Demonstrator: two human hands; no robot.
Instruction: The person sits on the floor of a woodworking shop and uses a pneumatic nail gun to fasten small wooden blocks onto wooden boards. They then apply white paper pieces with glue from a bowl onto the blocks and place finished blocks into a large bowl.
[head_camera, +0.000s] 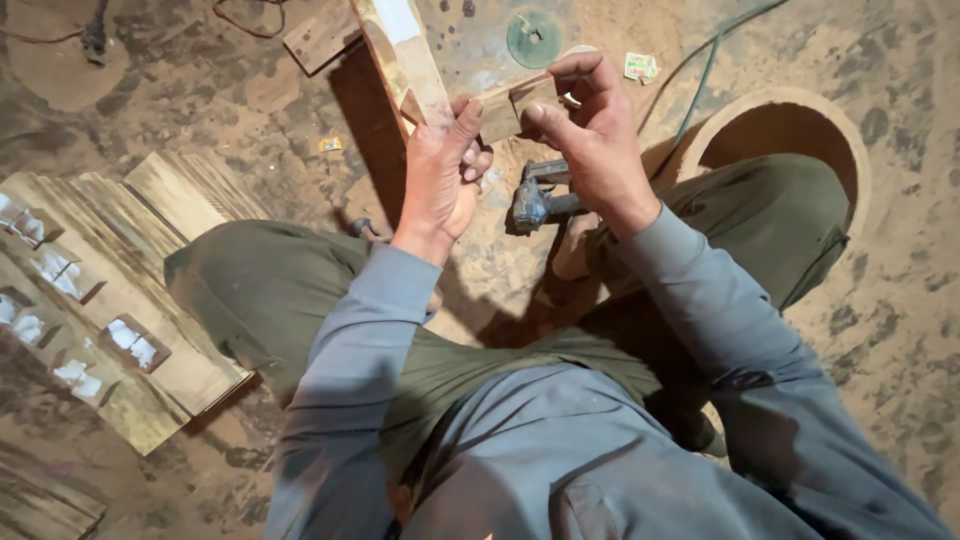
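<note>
We note the left hand (438, 170) clamped around a long wooden slat (402, 55), whose upper end is cut off by the frame edge. The right hand (590, 130) pinches a small wooden block (508, 108) against that slat; their joint is hidden behind the fingers. A grey power tool (540, 198) lies below on the sandy floor (900, 300), partly obscured.

A small crumpled wrapper (640, 67), green, red and white, lies on the sandy floor (900, 300) at top right.
</note>
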